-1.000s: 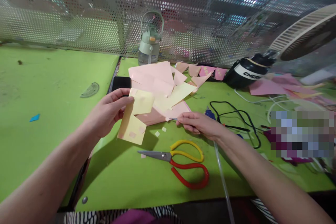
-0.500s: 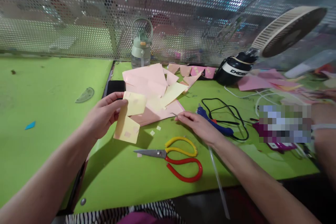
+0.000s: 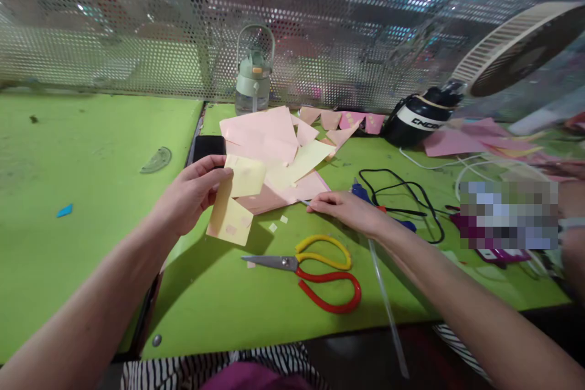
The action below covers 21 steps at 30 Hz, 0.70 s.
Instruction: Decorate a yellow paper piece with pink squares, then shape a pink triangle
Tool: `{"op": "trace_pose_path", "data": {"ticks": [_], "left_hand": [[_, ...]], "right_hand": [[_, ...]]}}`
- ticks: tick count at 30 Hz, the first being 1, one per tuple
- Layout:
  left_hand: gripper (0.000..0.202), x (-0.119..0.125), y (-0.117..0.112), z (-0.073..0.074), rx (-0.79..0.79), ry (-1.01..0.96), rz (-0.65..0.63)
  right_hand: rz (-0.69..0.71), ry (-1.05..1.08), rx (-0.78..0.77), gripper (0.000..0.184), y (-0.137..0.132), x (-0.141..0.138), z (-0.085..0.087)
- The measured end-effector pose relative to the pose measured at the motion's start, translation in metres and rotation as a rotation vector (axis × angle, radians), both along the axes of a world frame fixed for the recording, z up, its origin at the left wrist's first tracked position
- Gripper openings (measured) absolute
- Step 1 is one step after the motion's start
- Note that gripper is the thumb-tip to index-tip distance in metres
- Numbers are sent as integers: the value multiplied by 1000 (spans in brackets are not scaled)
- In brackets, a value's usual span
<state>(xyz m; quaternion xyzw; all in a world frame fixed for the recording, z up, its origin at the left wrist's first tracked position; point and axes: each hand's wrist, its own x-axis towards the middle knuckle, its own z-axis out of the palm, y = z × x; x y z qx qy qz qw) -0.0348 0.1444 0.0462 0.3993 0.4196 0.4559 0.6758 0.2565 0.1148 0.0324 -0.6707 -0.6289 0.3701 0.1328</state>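
Observation:
My left hand is closed on a piece of pale yellow paper, cut and folded into panels, with small paper squares on it. My right hand, fingers pinched, holds a thin pointed metal tool, its tip just above the table by the paper pile; most of the tool is hidden by the fingers. Under and behind the yellow piece lie pink sheets and a cream sheet. Tiny cut paper squares lie between my hands. Nearer me rest scissors with yellow and red handles.
A blue glue gun with a black cord lies partly behind my right forearm. A clear glue stick overhangs the front edge. A bottle and a fan stand at the back. A co-worker's arm is at right.
The view has shifted slightly, so everything appears a little further right. My left hand still holds the yellow paper; my right hand has tilted slightly and its tool shows less.

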Motion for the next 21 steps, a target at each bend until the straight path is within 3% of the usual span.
{"op": "trace_pose_path", "data": {"ticks": [14, 21], "left_hand": [[32, -2, 2, 0, -6, -38, 0], [30, 0, 1, 1, 4, -43, 18]], "right_hand": [[86, -5, 261, 29, -28, -19, -8], [32, 187, 0, 36, -40, -11, -2]]}}
